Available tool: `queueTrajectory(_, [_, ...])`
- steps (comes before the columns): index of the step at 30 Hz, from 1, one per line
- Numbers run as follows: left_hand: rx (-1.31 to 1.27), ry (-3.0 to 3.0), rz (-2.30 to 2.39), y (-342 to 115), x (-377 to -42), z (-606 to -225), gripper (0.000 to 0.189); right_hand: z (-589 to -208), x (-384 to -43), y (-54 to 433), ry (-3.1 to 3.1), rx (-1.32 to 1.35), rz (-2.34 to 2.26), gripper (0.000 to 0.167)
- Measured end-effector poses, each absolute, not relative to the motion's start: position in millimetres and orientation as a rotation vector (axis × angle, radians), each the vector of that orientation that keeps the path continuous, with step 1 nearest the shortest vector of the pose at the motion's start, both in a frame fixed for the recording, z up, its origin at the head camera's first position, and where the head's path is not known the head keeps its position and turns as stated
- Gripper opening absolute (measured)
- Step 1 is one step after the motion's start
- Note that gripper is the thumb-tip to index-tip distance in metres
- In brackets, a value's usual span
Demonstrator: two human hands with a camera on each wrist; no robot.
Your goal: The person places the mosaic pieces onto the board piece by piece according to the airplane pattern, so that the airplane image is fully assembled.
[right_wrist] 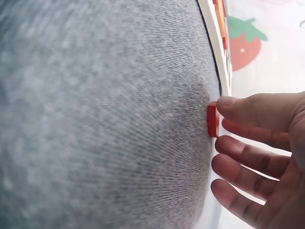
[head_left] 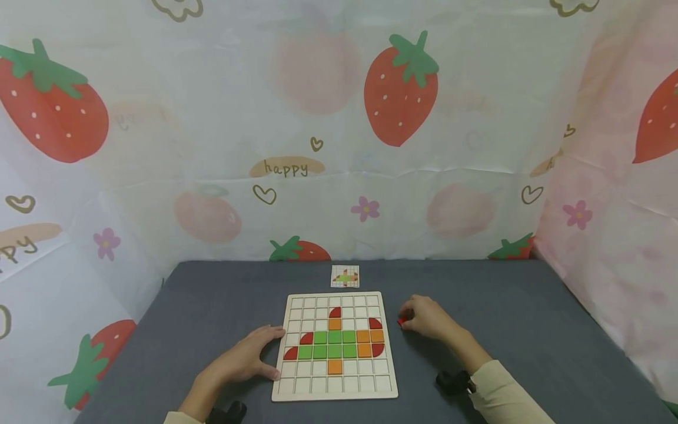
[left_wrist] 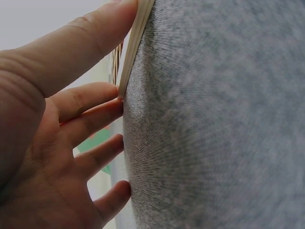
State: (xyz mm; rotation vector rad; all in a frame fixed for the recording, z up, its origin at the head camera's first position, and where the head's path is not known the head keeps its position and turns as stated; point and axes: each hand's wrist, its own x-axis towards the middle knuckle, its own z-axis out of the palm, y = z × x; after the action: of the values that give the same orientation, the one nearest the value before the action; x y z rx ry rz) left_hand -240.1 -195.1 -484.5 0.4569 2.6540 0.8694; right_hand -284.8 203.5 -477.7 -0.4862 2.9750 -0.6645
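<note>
A pale wooden grid board lies on the table, with green square tiles, orange square tiles and red quarter-round tiles set in its cells. At the board's left edge rests my left hand, thumb and fingers spread; the left wrist view shows the thumb and fingertips against the board's side. To the right of the board, my right hand pinches a small red piece between thumb and index finger, low at the tabletop. Its full shape is partly hidden by the fingers.
A small picture card showing a coloured grid pattern lies behind the board. The dark grey table ends at a printed curtain at the back and sides. Both wrists wear a black device.
</note>
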Motion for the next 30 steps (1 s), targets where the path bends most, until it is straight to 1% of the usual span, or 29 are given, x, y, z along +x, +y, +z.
queueTrajectory(5, [0.463,2.658,0.865,-194.7,-240.3,-483.8,0.089,-476.5,-283.7,202.8,2.976,-0.508,-0.651,0.015])
queueTrajectory(14, [0.464,2.650,0.863,-195.3,-240.6,-483.9,0.089,-475.3,-283.1,203.8,2.945,-0.697,-0.588,0.020])
queueTrajectory(22, [0.479,2.642,0.870,-196.1,-240.6,-484.6,0.088,-478.6,-282.4,204.4,2.945,-0.613,-0.617,0.016])
queueTrajectory(30, [0.485,2.652,0.865,-196.6,-241.5,-487.0,0.088,-477.1,-280.9,203.8,2.956,-0.588,-0.628,0.016])
